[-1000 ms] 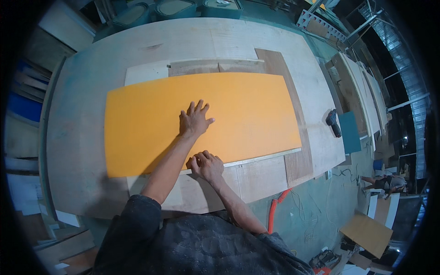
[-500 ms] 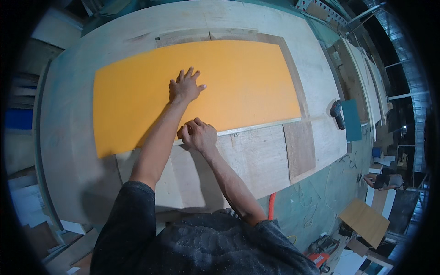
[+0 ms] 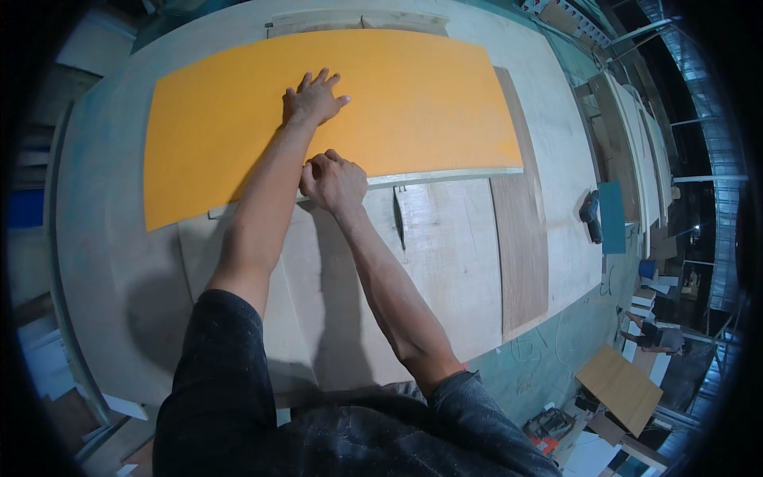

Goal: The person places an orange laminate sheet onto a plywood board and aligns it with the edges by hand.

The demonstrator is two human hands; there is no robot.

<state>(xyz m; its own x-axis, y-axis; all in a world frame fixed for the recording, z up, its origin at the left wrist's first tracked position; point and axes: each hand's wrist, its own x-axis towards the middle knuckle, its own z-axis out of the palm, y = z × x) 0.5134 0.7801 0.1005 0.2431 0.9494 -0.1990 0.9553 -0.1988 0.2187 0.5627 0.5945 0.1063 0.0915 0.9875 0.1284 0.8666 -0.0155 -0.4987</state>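
A large yellow panel (image 3: 413,103) with a pale near edge lies over wooden boards on a wide worktable. My left hand (image 3: 312,102) rests palm down on its top, fingers spread. Closer to me, my right hand (image 3: 335,183) has its fingers curled at the panel's near edge and closed on it; the fingertips are partly hidden. Pale boards (image 3: 449,230) show in front of the panel, with a dark narrow slot between them. A browner board (image 3: 520,246) lies at their right.
A dark cordless drill (image 3: 590,216) lies at the worktable's right edge beside a teal sheet (image 3: 611,216). Stacked boards (image 3: 632,151) stand farther right. Cables trail on the green floor (image 3: 517,358). Another person (image 3: 660,338) is at the right, near a tilted brown board (image 3: 618,389).
Both hands and the yellow panel have moved away from me. More of the boards and the dark slot now show in front of it. The view has also shifted.
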